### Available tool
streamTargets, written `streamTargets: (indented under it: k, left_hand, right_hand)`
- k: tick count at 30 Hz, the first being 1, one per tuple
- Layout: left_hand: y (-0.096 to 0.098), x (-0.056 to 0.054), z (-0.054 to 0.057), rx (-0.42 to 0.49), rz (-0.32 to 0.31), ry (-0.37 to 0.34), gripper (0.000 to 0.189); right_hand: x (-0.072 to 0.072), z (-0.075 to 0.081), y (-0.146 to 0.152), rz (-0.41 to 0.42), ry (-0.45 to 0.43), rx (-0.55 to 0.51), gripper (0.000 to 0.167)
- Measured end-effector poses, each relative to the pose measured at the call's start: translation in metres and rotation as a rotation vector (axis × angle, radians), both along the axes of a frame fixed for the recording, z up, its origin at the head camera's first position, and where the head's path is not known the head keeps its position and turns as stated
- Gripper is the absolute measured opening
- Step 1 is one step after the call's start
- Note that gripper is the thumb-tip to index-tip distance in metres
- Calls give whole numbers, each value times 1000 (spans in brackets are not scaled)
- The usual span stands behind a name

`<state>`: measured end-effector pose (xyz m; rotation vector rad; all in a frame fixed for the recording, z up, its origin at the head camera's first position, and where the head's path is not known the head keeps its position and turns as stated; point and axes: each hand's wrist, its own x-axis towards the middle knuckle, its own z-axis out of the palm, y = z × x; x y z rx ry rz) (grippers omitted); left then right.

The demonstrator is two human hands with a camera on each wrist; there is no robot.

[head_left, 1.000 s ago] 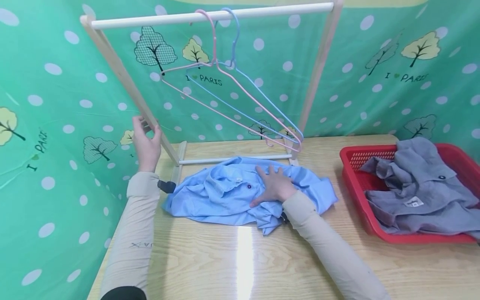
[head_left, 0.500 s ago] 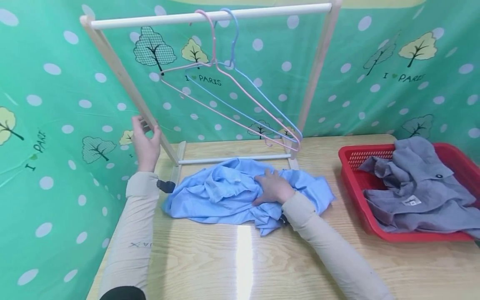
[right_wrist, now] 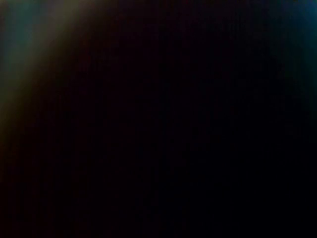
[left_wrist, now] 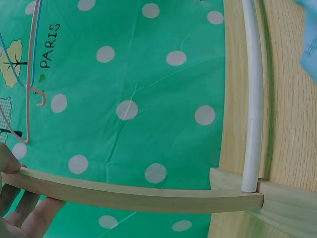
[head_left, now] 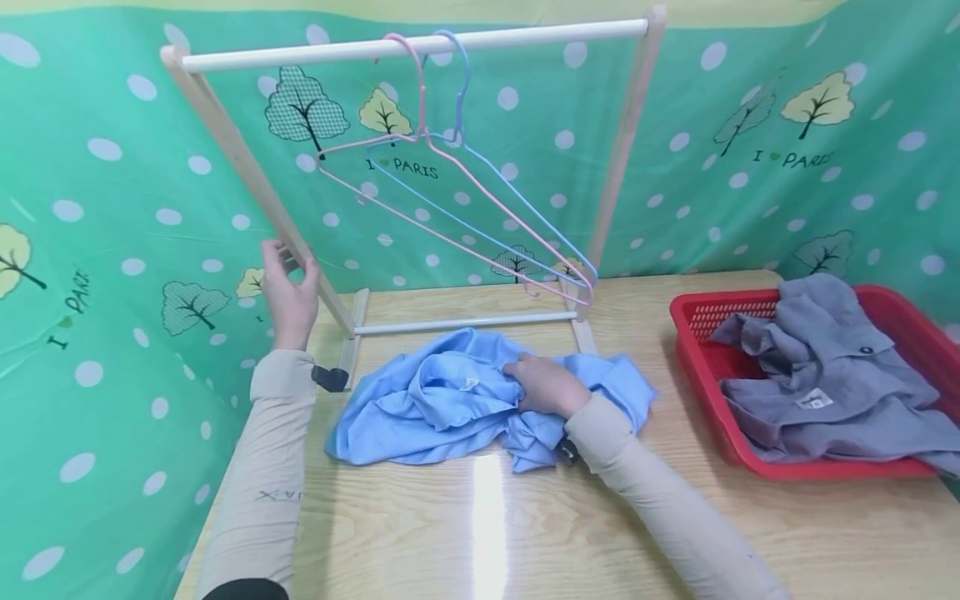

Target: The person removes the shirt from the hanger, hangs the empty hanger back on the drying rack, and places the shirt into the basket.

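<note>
My left hand grips the wooden left post of a clothes rack; in the left wrist view the thumb lies on one side of it and the fingers on the other. A crumpled light blue button shirt lies on the table in front of the rack. On its right half, my right hand holds a bunch of the cloth with curled fingers, the fingertips hidden in the folds. A white label shows near the collar. The right wrist view is almost wholly black.
From the rack's white top bar hang a pink hanger and a blue hanger, overlapping. A white lower bar runs behind the shirt. At right stands a red basket with a grey shirt draped in it.
My right hand's spread fingers have curled into the blue shirt, and the cloth has shifted slightly toward me, bunching up. The left hand stays on the post. The head view has tilted slightly.
</note>
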<state>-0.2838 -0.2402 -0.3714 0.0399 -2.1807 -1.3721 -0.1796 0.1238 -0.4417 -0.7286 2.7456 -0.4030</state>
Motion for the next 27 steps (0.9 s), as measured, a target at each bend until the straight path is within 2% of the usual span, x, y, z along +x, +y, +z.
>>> streamTargets:
  k: [6,16,27]
  left_hand:
    - [0,1,-1,-2,-6,-1,28]
    - [0,1,0,-6,-12,-9,29]
    - [-1,0,0,-1,-12,6,28]
  right_hand:
    - [2,1,5,30,5,-35,56]
    - [7,2,20,95,11,-111,61]
    - [14,28,45,58,51,-171,64]
